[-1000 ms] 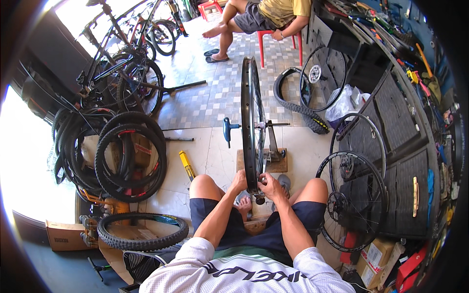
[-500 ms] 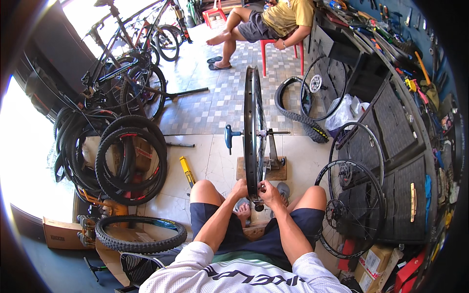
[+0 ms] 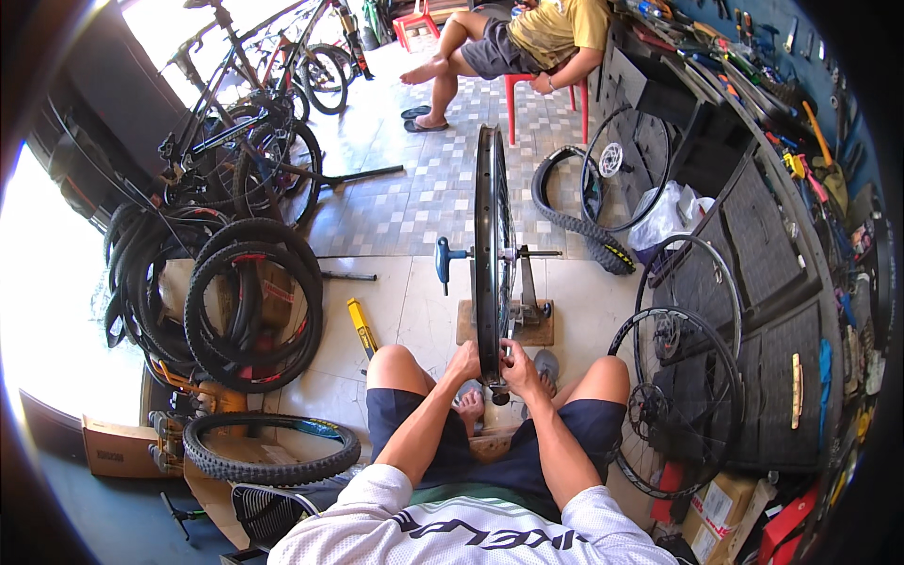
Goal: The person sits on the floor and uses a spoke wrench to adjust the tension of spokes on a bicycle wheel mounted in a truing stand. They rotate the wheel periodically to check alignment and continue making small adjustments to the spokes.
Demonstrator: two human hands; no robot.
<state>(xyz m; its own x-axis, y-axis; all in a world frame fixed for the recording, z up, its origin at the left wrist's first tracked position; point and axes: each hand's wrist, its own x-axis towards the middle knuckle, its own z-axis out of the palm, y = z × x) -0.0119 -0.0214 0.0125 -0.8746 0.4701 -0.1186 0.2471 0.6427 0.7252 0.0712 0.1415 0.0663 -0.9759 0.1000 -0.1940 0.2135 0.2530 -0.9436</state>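
A black bicycle wheel without a tyre point(image 3: 487, 207) stands edge-on in a truing stand point(image 3: 530, 292) on a wooden base point(image 3: 535, 330), a blue T-handled tool point(image 3: 445, 256) sticking out left of its axle. My left hand point(image 3: 464, 361) grips the rim's lower left side, its fingertips partly hidden by it. Opposite it, on the rim's right, my right hand point(image 3: 518, 370) has its fingers curled close to the spokes around something small that I cannot make out. My bare knees flank the wheel, and my feet in sandals show below.
Bicycles point(image 3: 217, 141) and stacked tyres point(image 3: 226, 348) fill the left. A yellow tool point(image 3: 361, 328) lies near my left knee. Loose wheels point(image 3: 683, 405) lean on dark drawers point(image 3: 753, 235) under a tool-covered bench at right. A seated person point(image 3: 527, 47) is on a red chair ahead.
Compared with a second ago, the scene sits a little lower in the view, as the camera shifted. My hands stay at the rim's lower part, with small finger movements of the right hand.
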